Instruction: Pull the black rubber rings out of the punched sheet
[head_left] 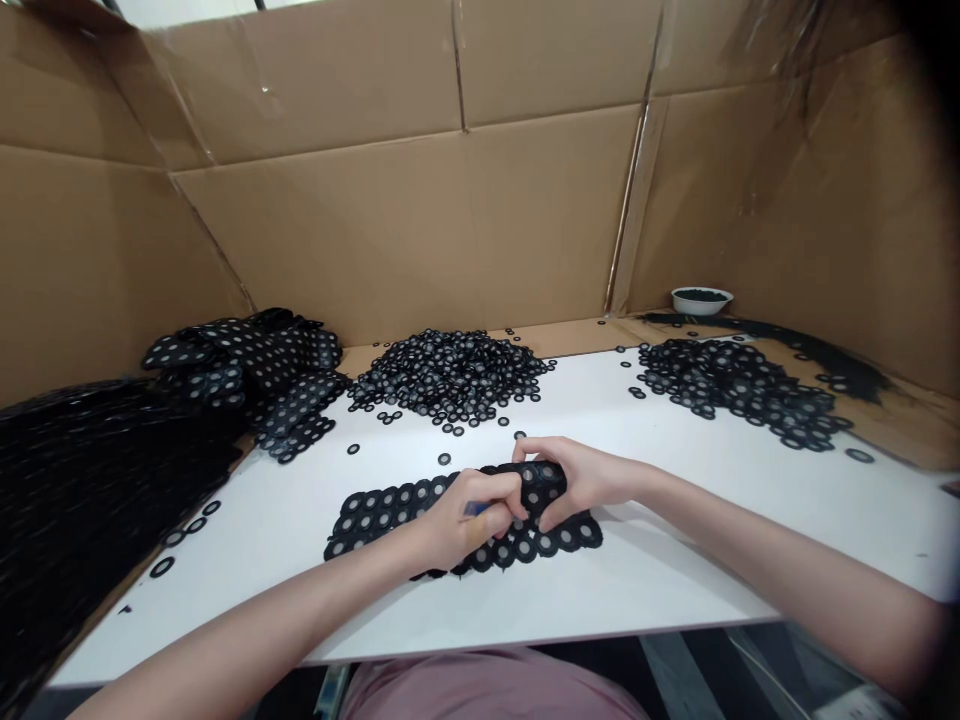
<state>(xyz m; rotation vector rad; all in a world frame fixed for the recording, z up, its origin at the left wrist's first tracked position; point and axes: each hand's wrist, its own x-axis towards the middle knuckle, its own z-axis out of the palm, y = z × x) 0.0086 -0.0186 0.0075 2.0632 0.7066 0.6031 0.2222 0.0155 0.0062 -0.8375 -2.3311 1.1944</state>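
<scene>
Step in hand, by the look of it: popping ring gaskets out of a punched black sheet (420, 505). The sheet lies flat on the white bench (675, 590), front-centre, w/ its long axis running left-right, slightly tilted so the left end sits nearer the person. Its right-hand part is lifted and curled up between both hands; the rest stays flat on the bench.

Left hand (469, 520) is closed around a small blue tool or pen, tip hidden, knuckles pressed against the curled part. Right hand (577, 475) is clamped on the curled edge, thumb above, fingers wrapped under.

Next move prob. calls for a firm pinch on the fold w/ the right hand while the left works one ring free w/o tearing neighbours; which ring is being worked can't be told.

Around: centre pile of loose rings (450, 375) behind the hands, a second pile (739, 385) to the right, stacked sheets (262, 370) at left, a white bowl (701, 298) far right, cardboard walls (480, 220) all round.
</scene>
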